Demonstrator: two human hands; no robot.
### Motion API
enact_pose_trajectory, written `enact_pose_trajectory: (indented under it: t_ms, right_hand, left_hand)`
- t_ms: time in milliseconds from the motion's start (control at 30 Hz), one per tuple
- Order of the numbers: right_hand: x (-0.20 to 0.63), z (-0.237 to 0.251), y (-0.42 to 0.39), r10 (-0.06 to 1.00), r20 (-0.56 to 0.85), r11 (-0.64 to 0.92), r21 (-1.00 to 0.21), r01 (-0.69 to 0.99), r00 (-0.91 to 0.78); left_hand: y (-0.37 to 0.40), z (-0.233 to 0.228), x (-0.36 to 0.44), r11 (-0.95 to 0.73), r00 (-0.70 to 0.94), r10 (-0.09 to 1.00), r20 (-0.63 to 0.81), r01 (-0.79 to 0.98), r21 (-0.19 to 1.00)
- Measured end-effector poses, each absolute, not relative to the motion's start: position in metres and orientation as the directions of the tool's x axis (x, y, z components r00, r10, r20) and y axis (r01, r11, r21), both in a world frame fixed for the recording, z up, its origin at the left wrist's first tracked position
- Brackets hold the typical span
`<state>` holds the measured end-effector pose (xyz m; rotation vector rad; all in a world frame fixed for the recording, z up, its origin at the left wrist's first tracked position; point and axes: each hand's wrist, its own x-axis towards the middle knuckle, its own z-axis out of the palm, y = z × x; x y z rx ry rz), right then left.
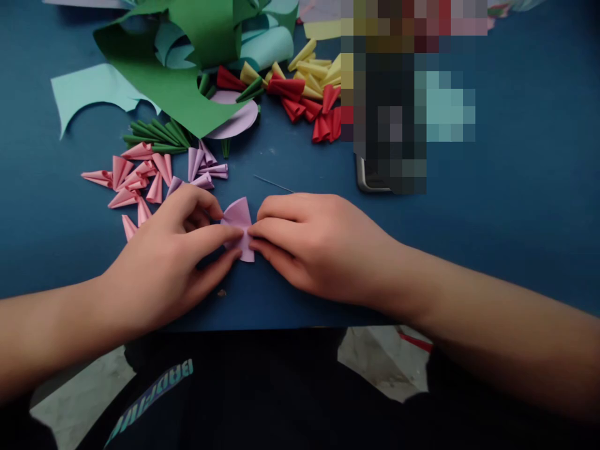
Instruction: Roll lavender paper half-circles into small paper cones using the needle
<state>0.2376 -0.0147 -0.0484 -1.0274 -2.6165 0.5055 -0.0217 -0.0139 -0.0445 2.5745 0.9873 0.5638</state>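
A small lilac paper piece (240, 212) with a curved edge and a crease is pinched between my two hands, just above the blue table. My left hand (180, 250) grips its left side, thumb and fingers closed on it. From the right, the fingertips of my right hand (312, 234) are pressed together at its other edge. Beyond my left hand lie several rolled lilac paper cones (195, 164) and several pink paper cones (135, 175). A thin needle-like rod (274, 183) rests on the table behind my right fingers.
Green paper cones (159, 134), red cones (293, 94) and yellow cones (316, 65) lie farther back. Cut green paper (187, 81) and light blue paper (89, 84) cover the back left. A dark phone-like object (368, 181) sits at right, partly pixelated. The table's front edge (262, 327) is close to me.
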Motion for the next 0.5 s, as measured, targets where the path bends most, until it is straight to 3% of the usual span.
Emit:
enact_pose_trajectory:
  t_ms: [233, 500]
  right_hand:
    - [0.237, -0.042, -0.016, 0.677, 0.096, 0.694, -0.412, 0.59, -0.729]
    - [0.238, -0.041, -0.015, 0.643, 0.124, 0.74, -0.355, 0.571, -0.756]
  left_hand:
    - [-0.011, -0.045, -0.021, -0.729, 0.696, 0.668, 0.264, 0.541, 0.419]
    - [-0.013, -0.046, -0.022, -0.672, 0.661, 0.719, 0.215, 0.583, 0.458]
